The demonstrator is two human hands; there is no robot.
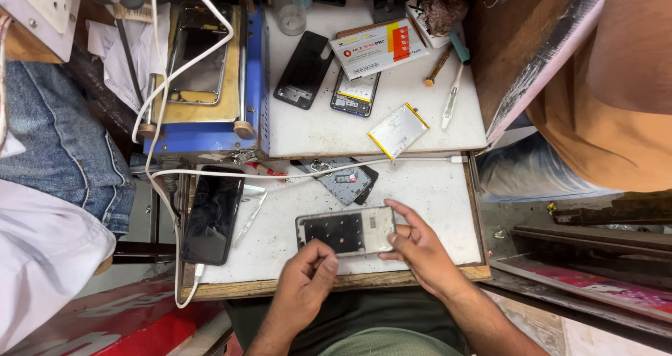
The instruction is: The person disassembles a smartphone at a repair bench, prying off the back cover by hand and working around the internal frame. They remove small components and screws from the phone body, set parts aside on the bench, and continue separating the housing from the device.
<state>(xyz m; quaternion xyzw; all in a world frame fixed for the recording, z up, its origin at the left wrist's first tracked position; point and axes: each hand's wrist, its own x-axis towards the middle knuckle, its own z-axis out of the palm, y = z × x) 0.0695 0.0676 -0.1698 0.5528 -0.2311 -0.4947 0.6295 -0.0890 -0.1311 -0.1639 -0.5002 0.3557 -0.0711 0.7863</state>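
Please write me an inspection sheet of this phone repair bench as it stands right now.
Surface: white worktop on a wooden frame, scuffed and stained.
Job's things: opened phone, back side up, lying flat near the front edge.
Clutter: black phone, grey back cover, flat battery, two more opened phones, small carton, blue press machine.
Grippers: left hand pinches the opened phone's lower edge; right hand steadies its right end with fingertips.
Cables: white cable across the worktop; another plugged into the black phone.
Surroundings: people seated on both sides, one in jeans.
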